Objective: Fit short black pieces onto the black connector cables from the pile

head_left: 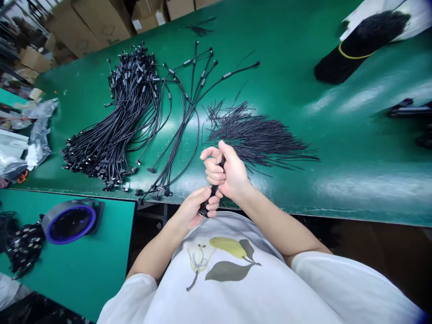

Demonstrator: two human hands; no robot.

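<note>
Close to my body, at the table's front edge, both my hands grip a coiled black cable point(213, 191). My left hand point(195, 208) closes around its lower end, where a metal-tipped plug pokes out. Above it my right hand point(227, 173) has its fingers wrapped around the upper part, with the thumb raised. Just beyond my right hand lies a loose spread of thin black ties point(259, 135). Several long black cables point(180, 126) with plugs at their ends lie to the left of the ties. Farther left is a big heap of similar cables point(131, 103).
A banded bundle of black ties point(344, 56) rests at the back right by a white bag point(367, 18). Cardboard boxes point(97, 22) stand behind the green table point(286, 54). On a lower table at left are a purple-rimmed round object point(70, 222) and dark cable bundles point(25, 247).
</note>
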